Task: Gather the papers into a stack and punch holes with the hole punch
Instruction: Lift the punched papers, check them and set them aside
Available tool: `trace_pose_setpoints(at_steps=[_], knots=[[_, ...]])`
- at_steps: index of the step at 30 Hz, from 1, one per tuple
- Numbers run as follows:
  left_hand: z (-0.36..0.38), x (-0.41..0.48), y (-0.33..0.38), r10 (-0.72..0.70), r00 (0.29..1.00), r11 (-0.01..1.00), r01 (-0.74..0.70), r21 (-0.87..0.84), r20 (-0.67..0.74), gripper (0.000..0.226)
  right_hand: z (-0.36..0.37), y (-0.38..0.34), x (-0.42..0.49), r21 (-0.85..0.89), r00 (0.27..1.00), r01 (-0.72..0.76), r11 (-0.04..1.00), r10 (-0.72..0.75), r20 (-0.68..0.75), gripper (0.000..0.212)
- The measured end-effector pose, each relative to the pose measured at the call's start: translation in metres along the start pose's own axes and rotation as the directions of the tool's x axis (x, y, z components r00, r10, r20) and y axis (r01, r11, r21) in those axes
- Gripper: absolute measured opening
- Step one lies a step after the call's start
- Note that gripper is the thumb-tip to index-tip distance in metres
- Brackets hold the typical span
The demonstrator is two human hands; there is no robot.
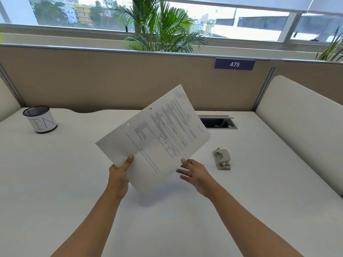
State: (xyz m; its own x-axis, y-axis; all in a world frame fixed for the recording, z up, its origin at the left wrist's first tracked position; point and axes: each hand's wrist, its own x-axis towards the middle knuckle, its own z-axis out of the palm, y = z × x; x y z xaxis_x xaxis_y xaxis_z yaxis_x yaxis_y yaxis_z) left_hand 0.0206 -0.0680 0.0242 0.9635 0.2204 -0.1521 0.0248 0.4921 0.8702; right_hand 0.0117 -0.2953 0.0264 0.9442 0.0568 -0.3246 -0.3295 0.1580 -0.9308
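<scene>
Head view looks down over a white desk (55, 173) in an office cubicle. A tan partition (111, 80) runs along the back, with a blue plate (234, 64) reading 475 near its top edge. Cream side panels (297, 117) close the desk in on the left and right. Behind the partition stands a palm (159, 25), and a wide window (250, 21) beyond it shows buildings and trees in daylight.

The papers (154, 140) are held in the air above the middle of the desk, tilted, with the printed side towards the camera and the text running slantwise. Two small holes show near the upper left edge. A soft shadow lies on the desk below the sheets.

The left hand (119, 173) pinches the papers at the lower left edge – thumb on the front, fingers hidden behind. The right hand (194, 173) is beside the lower right edge, fingers straight and spread, gripping nothing. Its thumb tip is at the edge of the sheets; I cannot tell whether it touches.

The punch (221, 160), grey, lies on the desk to the right of the papers, apart from both hands. Farther back on that side an open cable hatch (217, 121) is set into the desk. At the far left stands a mesh cup (40, 119) wrapped in white paper marked IN.
</scene>
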Motion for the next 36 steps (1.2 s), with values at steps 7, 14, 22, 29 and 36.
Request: trace_pose_setpoints(at_steps=[7, 14, 22, 29, 36], knots=[[0.014, -0.012, -0.008, -0.073, 0.997, 0.992, 0.071, -0.100, -0.013, 0.026, 0.009, -0.010, 0.005, 0.221, 0.984, 0.165, 0.961, -0.146, -0.098, 0.023], [0.000, 0.000, 0.010, -0.028, 1.000, 0.998, 0.028, -0.050, 0.001, 0.026, -0.009, -0.019, 0.002, 0.078, 0.946, 0.299, 0.951, -0.284, -0.158, 0.024], [-0.005, 0.020, 0.048, -0.095, 0.936, 0.902, -0.063, 0.426, 0.340, 0.032, -0.021, -0.037, 0.000, -0.020, 0.912, 0.379, 0.925, -0.377, -0.160, 0.021], [0.015, 0.021, 0.047, -0.009, 0.942, 0.904, -0.136, 0.404, 0.337, 0.019, -0.007, -0.050, -0.001, -0.146, 0.879, 0.448, 0.882, -0.465, -0.107, 0.021], [0.010, 0.017, 0.041, -0.018, 0.943, 0.897, -0.132, 0.422, 0.334, 0.022, -0.007, -0.045, -0.002, -0.199, 0.894, 0.434, 0.878, -0.447, -0.021, 0.021]])
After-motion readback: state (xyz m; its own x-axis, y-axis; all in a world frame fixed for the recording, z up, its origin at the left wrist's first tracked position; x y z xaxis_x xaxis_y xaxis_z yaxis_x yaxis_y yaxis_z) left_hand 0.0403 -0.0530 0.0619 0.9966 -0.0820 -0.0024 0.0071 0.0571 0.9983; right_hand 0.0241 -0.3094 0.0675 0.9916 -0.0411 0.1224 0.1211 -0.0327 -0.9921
